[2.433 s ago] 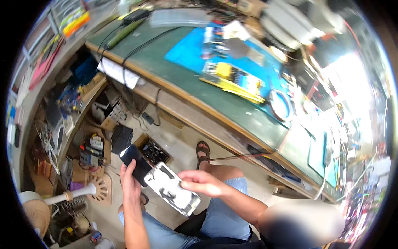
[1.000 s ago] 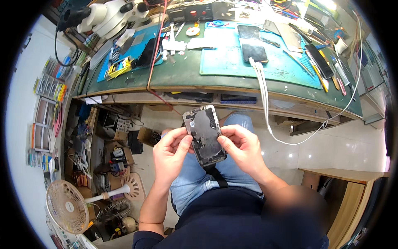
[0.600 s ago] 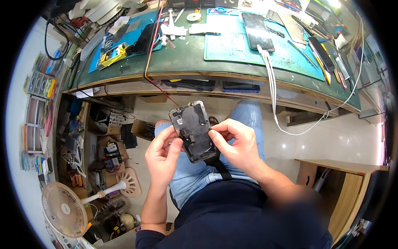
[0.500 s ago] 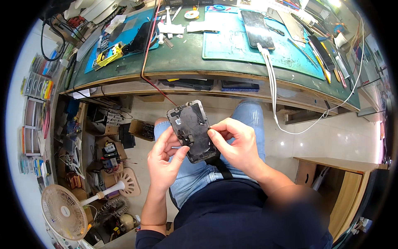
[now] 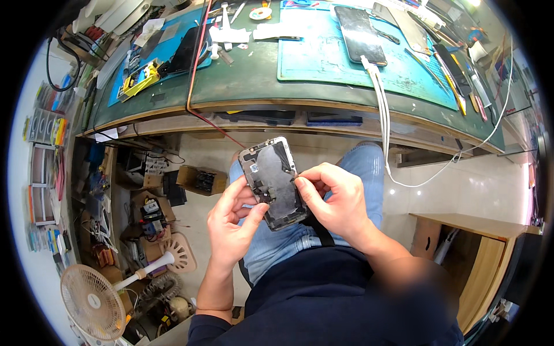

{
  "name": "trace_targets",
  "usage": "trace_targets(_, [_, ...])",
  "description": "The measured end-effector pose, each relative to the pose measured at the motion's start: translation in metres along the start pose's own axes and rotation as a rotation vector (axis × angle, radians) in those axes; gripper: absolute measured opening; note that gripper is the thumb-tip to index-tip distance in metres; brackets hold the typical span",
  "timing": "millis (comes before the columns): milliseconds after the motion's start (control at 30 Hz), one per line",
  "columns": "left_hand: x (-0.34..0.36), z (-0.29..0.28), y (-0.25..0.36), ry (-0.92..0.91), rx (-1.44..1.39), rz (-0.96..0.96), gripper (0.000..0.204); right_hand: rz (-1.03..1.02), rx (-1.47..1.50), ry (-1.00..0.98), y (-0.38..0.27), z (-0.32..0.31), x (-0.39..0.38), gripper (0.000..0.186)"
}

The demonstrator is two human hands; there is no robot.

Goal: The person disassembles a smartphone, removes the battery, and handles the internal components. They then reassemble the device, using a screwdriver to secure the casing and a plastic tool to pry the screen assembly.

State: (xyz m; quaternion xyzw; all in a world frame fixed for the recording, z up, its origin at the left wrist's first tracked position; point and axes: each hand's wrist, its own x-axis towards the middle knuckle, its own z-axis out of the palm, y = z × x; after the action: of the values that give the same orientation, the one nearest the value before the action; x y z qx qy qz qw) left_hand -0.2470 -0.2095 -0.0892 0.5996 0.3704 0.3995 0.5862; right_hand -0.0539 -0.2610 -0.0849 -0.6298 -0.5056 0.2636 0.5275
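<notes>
A phone screen assembly (image 5: 277, 181) is held above my lap, its dark inner side with a grey plate, small flex parts and metal edge facing up. My left hand (image 5: 234, 216) grips its left edge, thumb on the lower left face and fingers curled beneath. At the right edge, the thumb and forefinger of my right hand (image 5: 337, 193) are pinched together; whether a small part is between them is hidden. Beyond the bench edge, a phone (image 5: 359, 36) with white cables (image 5: 378, 95) at its lower end lies on a blue mat (image 5: 323, 72).
The green bench (image 5: 236, 83) carries a yellow parts holder (image 5: 138, 79), a dark phone panel (image 5: 187, 52) and several pens and tools (image 5: 453, 78). A red wire (image 5: 213, 124) hangs over its edge towards the screen assembly. A fan (image 5: 92, 300) stands lower left, a wooden cabinet (image 5: 485, 259) right.
The view has shifted slightly. The screen assembly is turned a little in my hands, and its plate catches the light more. Both hands keep their hold at its edges.
</notes>
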Motion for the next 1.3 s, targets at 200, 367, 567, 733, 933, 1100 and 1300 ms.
trace_targets(200, [0.002, 0.005, -0.001, -0.014, 0.024, 0.004, 0.054, -0.071, -0.075, 0.041, 0.005, 0.000, -0.001, 0.006])
trace_targets(367, [0.004, 0.006, 0.001, -0.030, 0.014, -0.007, 0.054, -0.128, -0.123, 0.065, 0.010, 0.000, 0.000, 0.006])
trace_targets(567, [0.004, 0.001, 0.000, -0.075, 0.006, -0.053, 0.058, -0.104, -0.099, 0.050, 0.011, 0.001, 0.001, 0.005])
trace_targets(733, [0.005, -0.001, 0.000, -0.077, -0.001, -0.065, 0.059, -0.082, -0.080, 0.044, 0.011, 0.003, 0.001, 0.005])
trace_targets(933, [0.003, -0.002, 0.000, -0.055, 0.014, -0.048, 0.060, -0.050, -0.049, 0.010, 0.006, 0.001, 0.002, 0.004])
trace_targets(1100, [-0.001, -0.003, 0.009, -0.065, 0.012, -0.019, 0.062, -0.030, -0.026, -0.004, 0.005, 0.002, 0.000, 0.004])
trace_targets(1300, [0.000, -0.006, 0.012, -0.016, -0.090, -0.029, 0.058, 0.306, 0.354, -0.143, 0.004, -0.001, -0.003, 0.013])
